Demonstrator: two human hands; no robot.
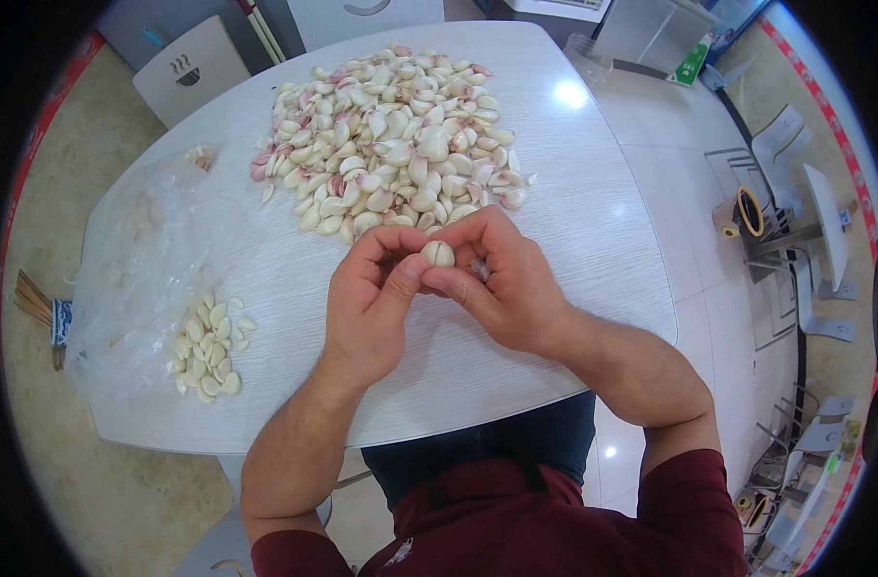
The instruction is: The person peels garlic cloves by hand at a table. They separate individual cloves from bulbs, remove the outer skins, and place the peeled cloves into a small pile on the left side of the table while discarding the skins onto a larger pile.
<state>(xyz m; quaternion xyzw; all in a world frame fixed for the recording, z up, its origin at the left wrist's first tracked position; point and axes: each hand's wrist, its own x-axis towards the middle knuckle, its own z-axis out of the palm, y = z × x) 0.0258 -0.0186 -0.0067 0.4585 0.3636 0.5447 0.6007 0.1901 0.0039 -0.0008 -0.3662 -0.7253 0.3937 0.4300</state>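
Observation:
Between the fingertips of my left hand (370, 303) and my right hand (511, 285) is a pale garlic clove (437, 254) with a dark line down its face. Both thumbs press on it from the near side. A scrap of papery skin (480, 270) shows in the curled fingers of my right hand. Just beyond my hands spreads a large heap of unpeeled garlic cloves (403, 137), some with pinkish skins. To the left, a small pile of peeled cloves (210, 350) lies at the edge of a clear plastic bag (143, 267).
The white wood-grain table (590, 238) has a curved near edge against my body. A chair (192, 72) stands at its far left, beside a container of chopsticks (60, 321) further down. More chairs and a table (825, 223) stand off to the right, with a bin (740, 213).

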